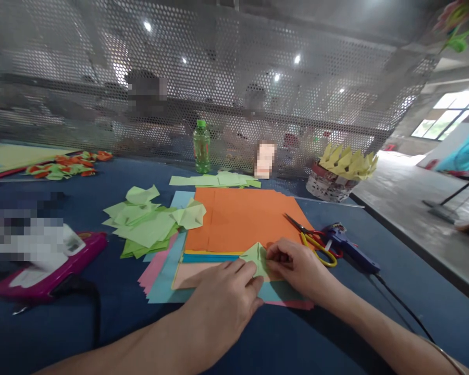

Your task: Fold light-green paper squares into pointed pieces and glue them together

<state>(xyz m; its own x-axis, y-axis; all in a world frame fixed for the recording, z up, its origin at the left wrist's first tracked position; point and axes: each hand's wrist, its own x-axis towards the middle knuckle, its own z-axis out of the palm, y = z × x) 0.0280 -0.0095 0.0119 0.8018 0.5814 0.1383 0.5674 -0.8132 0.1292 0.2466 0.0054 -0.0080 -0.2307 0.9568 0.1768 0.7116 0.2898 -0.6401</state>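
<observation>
A small piece of light green paper [260, 256], folded to a point at the top, lies over the near edge of a stack of coloured paper. My left hand [230, 286] rests on its left side with bent fingers pressing it down. At its right edge, my right hand [293, 260] pinches the paper between thumb and curled fingers. Under both hands is the stack, with orange sheets [238, 219] on top and blue, pink and peach sheets below. A loose pile of green paper pieces [148, 224] sits to the left. Scissors [316, 242] with yellow handles lie right of my right hand.
A blue glue gun [347, 247] with a cord lies at the right. Behind the stack stand a green bottle [201, 148] and cut green strips [219, 179]. A basket with yellow folded points [332, 182] is back right, and a magenta object [50, 271] lies left. A perforated screen [219, 78] closes the back.
</observation>
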